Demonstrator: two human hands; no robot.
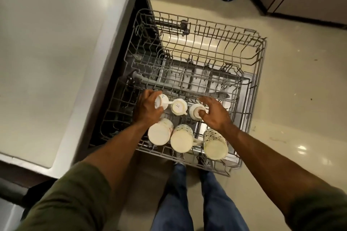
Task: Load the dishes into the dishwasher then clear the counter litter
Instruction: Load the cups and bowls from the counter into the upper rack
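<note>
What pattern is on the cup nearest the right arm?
The cup has dark ring-like spots on cream, clearest in the head view.

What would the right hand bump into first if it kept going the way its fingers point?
Probably the small upturned cup under the right hand; its fingertips seem to touch it already, though depth is unclear.
</note>
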